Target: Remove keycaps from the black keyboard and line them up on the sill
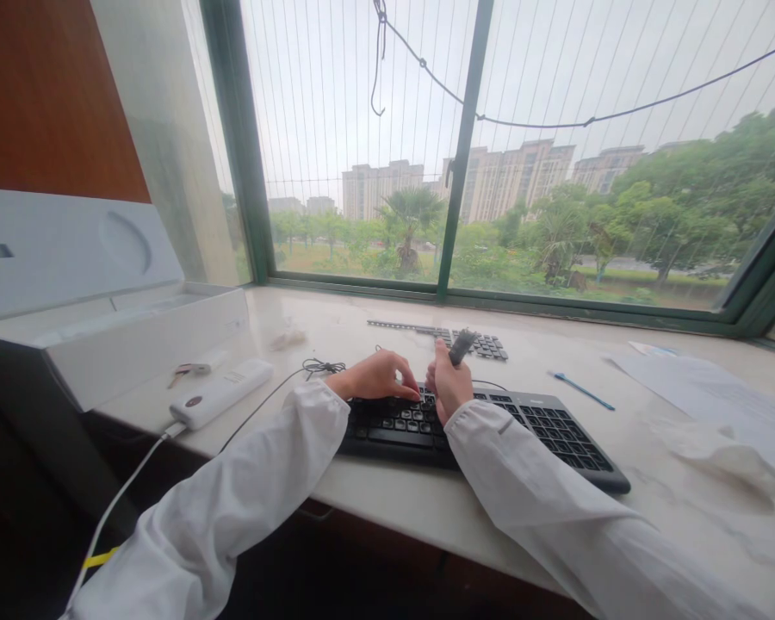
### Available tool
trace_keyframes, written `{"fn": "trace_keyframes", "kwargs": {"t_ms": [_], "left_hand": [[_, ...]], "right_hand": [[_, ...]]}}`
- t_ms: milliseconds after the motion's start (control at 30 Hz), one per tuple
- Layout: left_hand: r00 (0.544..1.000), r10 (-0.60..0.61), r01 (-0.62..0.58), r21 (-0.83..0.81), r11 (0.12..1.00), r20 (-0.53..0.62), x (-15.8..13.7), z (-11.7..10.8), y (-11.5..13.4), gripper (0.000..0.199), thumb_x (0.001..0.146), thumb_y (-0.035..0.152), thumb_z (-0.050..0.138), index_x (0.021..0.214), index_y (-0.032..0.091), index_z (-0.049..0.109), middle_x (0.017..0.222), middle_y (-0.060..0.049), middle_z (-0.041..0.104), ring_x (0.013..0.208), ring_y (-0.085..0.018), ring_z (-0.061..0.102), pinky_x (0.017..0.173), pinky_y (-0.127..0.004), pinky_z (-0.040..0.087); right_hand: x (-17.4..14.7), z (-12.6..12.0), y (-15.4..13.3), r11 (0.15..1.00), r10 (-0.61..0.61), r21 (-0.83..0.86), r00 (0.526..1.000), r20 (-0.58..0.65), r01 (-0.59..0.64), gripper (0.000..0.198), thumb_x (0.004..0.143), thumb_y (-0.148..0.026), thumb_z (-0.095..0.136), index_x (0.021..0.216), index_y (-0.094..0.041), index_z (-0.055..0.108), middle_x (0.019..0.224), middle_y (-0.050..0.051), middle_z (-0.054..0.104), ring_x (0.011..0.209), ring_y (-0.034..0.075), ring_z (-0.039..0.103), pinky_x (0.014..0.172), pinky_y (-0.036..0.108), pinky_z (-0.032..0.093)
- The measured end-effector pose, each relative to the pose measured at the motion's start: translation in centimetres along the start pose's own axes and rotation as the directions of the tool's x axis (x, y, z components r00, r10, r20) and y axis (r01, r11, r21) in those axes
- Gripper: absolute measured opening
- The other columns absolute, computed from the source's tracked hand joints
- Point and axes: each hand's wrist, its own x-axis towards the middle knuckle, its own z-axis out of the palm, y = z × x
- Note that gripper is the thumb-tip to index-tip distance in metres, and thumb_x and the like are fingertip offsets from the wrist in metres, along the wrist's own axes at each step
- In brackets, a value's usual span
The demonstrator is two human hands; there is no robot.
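The left hand (375, 377) rested on the top rows of the keyboard (491, 430), fingers curled and tips pinched down at a key near the board's far edge. The right hand (449, 385) sat just beside it, almost touching, closed in a fist round a small dark tool (461, 346) whose free end pointed up and away toward the window (465, 146). Both hands worked at the same spot, the left slightly nearer the keys, the right raised above them.

The keyboard lay directly under the hands, its long axis running from lower left to right across the sill (426, 508), most of its length stretching off to the right of the hands. Beyond them lay a loose strip of keys (445, 337), parallel to the window. To the left were a thin cable (284, 383), a white power bank (223, 392) and a white box (135, 340); to the right a blue pen (581, 390) and papers (716, 396).
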Motion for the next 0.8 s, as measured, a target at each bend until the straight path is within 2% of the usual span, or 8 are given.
{"fn": "trace_keyframes", "kwargs": {"t_ms": [100, 267, 433, 533, 633, 733, 800], "left_hand": [[1.0, 0.001, -0.001, -0.001, 1.0, 0.005, 0.0, -0.1, 0.1, 0.028, 0.072, 0.044, 0.071, 0.083, 0.018, 0.077, 0.075, -0.004, 0.069, 0.066, -0.012, 0.058, 0.063, -0.022, 0.042], [1.0, -0.015, 0.015, 0.004, 1.0, 0.003, 0.0, -0.2, 0.2, 0.029, 0.071, 0.044, 0.072, 0.083, 0.018, 0.077, 0.075, -0.004, 0.07, 0.067, -0.013, 0.059, 0.063, -0.023, 0.042], [0.999, -0.052, 0.052, 0.007, 0.999, 0.001, 0.0, -0.1, -0.2, 0.03, 0.07, 0.043, 0.072, 0.083, 0.017, 0.077, 0.078, -0.005, 0.072, 0.068, -0.014, 0.061, 0.065, -0.023, 0.043], [0.997, -0.079, 0.08, -0.01, 0.997, 0.011, 0.0, 0.0, -0.5, 0.032, 0.071, 0.046, 0.071, 0.084, 0.017, 0.077, 0.079, -0.005, 0.072, 0.07, -0.015, 0.062, 0.065, -0.022, 0.043], [0.993, -0.117, 0.117, -0.023, 0.993, 0.012, 0.0, 0.2, -0.9, 0.037, 0.07, 0.049, 0.07, 0.085, 0.016, 0.076, 0.077, -0.004, 0.073, 0.07, -0.014, 0.061, 0.065, -0.022, 0.043], [0.992, -0.124, 0.124, -0.026, 0.992, 0.012, 0.0, 0.3, -1.3, 0.039, 0.07, 0.05, 0.07, 0.083, 0.014, 0.075, 0.073, -0.003, 0.071, 0.067, -0.014, 0.06, 0.065, -0.022, 0.043], [0.992, -0.122, 0.123, -0.034, 0.992, 0.016, 0.0, 0.5, -1.6, 0.037, 0.07, 0.048, 0.07, 0.081, 0.013, 0.074, 0.072, -0.003, 0.07, 0.067, -0.014, 0.059, 0.064, -0.022, 0.043]], "right_hand": [[0.1, 0.0, 0.2, 1.0, -0.009, 0.001, 0.997, -0.077, 0.01, 0.044, 0.077, -0.06, 0.055, 0.063, -0.024, 0.033, 0.037, -0.01, 0.03, 0.029, 0.007, 0.028, 0.028, 0.023, 0.022], [0.7, 0.3, 0.1, 0.998, 0.043, 0.043, 0.996, -0.075, -0.04, 0.046, 0.075, -0.061, 0.057, 0.065, -0.024, 0.032, 0.038, -0.011, 0.028, 0.029, 0.006, 0.027, 0.028, 0.021, 0.021], [0.8, 0.9, -0.4, 0.98, 0.139, 0.141, 0.99, 0.024, -0.141, 0.05, 0.076, -0.059, 0.058, 0.062, -0.024, 0.026, 0.039, -0.013, 0.023, 0.031, 0.004, 0.02, 0.029, 0.018, 0.017], [0.3, 1.1, -0.7, 0.967, 0.139, 0.199, 0.984, 0.108, -0.158, 0.052, 0.077, -0.057, 0.059, 0.058, -0.023, 0.024, 0.04, -0.013, 0.02, 0.033, 0.004, 0.017, 0.031, 0.018, 0.015], [-0.3, 1.0, -0.7, 0.986, 0.051, 0.151, 0.987, 0.154, -0.075, 0.053, 0.074, -0.059, 0.06, 0.055, -0.023, 0.025, 0.04, -0.011, 0.021, 0.034, 0.004, 0.018, 0.032, 0.02, 0.016], [-0.7, 0.9, -0.3, 0.997, -0.074, -0.013, 0.973, 0.22, 0.078, 0.052, 0.075, -0.061, 0.057, 0.051, -0.022, 0.033, 0.04, -0.008, 0.029, 0.036, 0.006, 0.027, 0.036, 0.022, 0.024], [-0.9, 0.8, -0.1, 0.975, -0.15, -0.122, 0.953, 0.264, 0.188, 0.051, 0.078, -0.062, 0.053, 0.052, -0.02, 0.038, 0.042, -0.005, 0.034, 0.041, 0.008, 0.034, 0.04, 0.023, 0.028]]}}
